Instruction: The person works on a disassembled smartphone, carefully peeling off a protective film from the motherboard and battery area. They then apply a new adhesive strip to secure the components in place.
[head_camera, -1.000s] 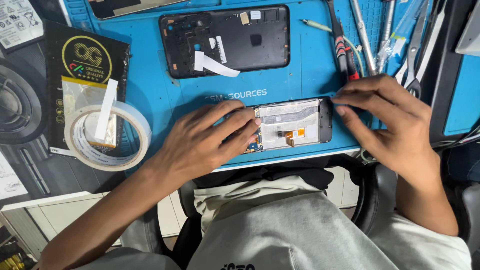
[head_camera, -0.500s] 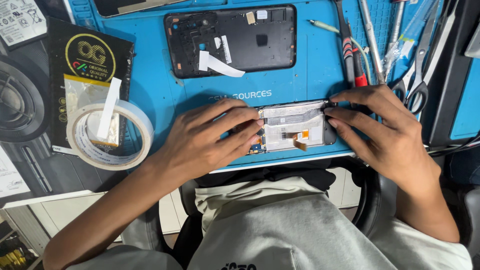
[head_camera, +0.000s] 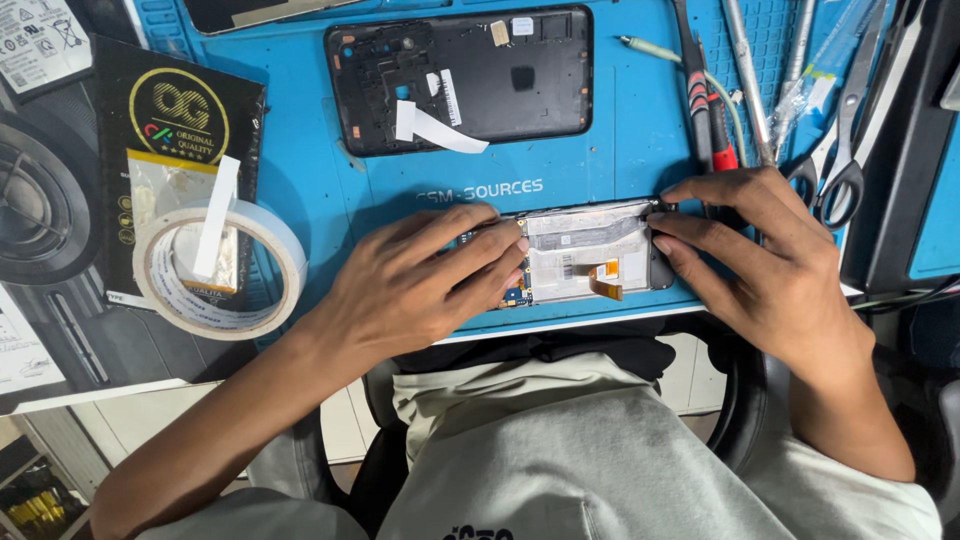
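Head view: since the earlier frame the right hand (head_camera: 775, 265) has slid down along the opened phone (head_camera: 585, 262). Both hands pinch its ends, the left hand (head_camera: 415, 285) with fingers spread. It lies on the blue mat (head_camera: 310, 190), near the tape roll (head_camera: 220, 270).

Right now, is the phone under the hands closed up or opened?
Opened. The phone lies with its back off, showing a silver shield and an orange flex, pinned between the left hand and right hand. A separate black back frame lies above.
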